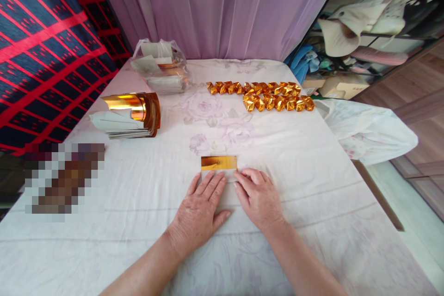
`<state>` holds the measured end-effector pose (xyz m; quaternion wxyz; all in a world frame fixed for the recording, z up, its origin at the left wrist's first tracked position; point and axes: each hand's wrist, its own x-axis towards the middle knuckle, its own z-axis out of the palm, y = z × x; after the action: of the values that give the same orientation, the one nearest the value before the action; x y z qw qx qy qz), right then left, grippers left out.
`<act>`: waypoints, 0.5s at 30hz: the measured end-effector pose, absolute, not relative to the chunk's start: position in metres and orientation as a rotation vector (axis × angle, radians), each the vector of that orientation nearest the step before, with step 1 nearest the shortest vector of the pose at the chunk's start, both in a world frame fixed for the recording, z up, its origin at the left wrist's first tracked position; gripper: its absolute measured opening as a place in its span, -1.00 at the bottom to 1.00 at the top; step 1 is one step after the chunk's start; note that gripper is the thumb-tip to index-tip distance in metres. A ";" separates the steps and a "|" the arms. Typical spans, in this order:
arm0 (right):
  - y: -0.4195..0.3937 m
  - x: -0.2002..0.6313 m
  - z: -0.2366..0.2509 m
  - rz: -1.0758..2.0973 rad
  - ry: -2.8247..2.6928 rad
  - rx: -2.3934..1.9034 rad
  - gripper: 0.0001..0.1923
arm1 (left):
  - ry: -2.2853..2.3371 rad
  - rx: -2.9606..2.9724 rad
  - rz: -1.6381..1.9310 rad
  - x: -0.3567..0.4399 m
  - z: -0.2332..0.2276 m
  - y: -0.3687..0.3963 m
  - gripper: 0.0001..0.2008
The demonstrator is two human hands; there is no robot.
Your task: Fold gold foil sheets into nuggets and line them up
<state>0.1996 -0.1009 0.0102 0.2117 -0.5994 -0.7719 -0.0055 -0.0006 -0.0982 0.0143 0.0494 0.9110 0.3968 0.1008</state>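
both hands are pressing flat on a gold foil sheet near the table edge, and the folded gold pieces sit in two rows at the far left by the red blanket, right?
Not quite. In the head view both the left hand and right hand do press the gold foil paper sheet, but the two rows of small folded gold foil pieces lie at the far right of the white floral tablecloth, not the left.

Two bare forearms enter from the lower edge; no sleeve, cuff or glove covers either of them as far as the frame shows. The left hand (200,212) is broad, with creased knuckles and raised tendons across its back; the right hand (259,199) looks much the same, veined and lined. The fingernails are short and unpainted; no ring, watch or bracelet shows on either wrist.
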 end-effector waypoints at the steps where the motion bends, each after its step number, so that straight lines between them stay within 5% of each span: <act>1: -0.101 0.200 0.010 -0.017 -2.145 -1.665 -0.72 | 1.210 2.772 0.308 -0.001 0.014 -0.098 -0.32; 15: -0.100 0.200 0.011 0.017 -2.118 -1.668 -0.73 | 1.206 2.774 0.294 -0.001 0.012 -0.097 -0.32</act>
<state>0.1997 -0.1000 0.0112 0.2211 -0.6033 -0.7662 0.0060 -0.0008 -0.0974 0.0124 0.0515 0.9115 0.3964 0.0966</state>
